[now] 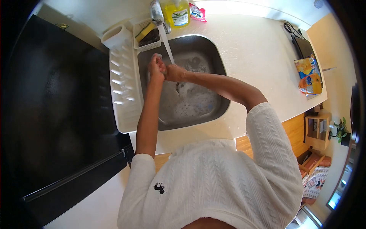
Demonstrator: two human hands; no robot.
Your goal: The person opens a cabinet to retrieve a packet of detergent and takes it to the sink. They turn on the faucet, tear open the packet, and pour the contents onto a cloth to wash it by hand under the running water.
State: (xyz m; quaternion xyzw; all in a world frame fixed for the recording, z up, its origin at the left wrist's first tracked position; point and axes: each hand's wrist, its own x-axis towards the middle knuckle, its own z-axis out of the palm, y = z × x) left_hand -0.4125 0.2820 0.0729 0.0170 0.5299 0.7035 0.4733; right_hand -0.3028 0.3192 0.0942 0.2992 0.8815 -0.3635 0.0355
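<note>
Over the sink [223, 95], my two hands come together just left of the running water. My left hand [156, 69] has its fingers curled, and a pale, shiny bit of something [158, 56] shows at its top. Closed beside it, my right hand [175, 73] has its knuckles close to the stream from the faucet [156, 13]. What the fingers grip is mostly hidden, and I cannot tell its kind. Below them, soapy water [192, 105] with foam lies in the basin.
Left of the sink stands a white dish rack [124, 86]. A white basket [148, 46] behind holds a yellow sponge [145, 31] and a dark scrubber. Beside the faucet are a bottle of yellow liquid [177, 15] and a pink packet [198, 13]. Snack bags [309, 78] lie far right.
</note>
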